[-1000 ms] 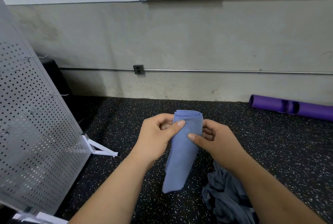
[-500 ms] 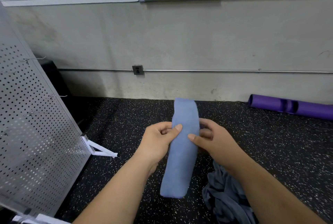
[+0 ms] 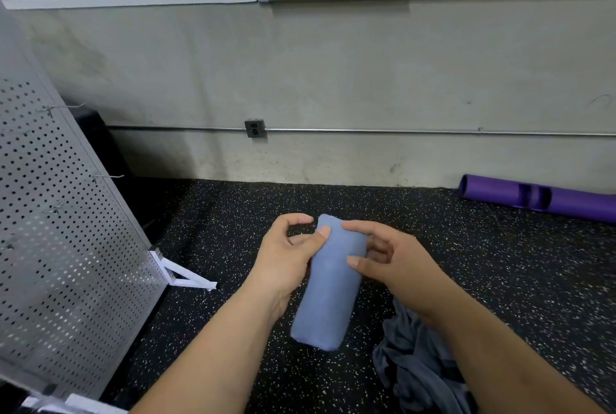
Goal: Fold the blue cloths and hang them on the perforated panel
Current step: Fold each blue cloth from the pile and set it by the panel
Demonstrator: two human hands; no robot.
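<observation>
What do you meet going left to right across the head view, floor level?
perforated panel → white panel foot → left hand → blue cloth, held by both hands → right hand → purple tube. The grey cloth pile is left out because it overlaps the right arm.

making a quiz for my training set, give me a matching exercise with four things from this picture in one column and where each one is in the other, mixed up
Things:
1. folded blue cloth
2. perforated panel
3. purple tube
4. crumpled grey-blue cloth

Places:
A. lying on the floor along the wall, far right
B. held between the left hand and the right hand
C. standing at the left
D. heaped on the floor at bottom right

Pairs: 1-B, 2-C, 3-A, 4-D
</observation>
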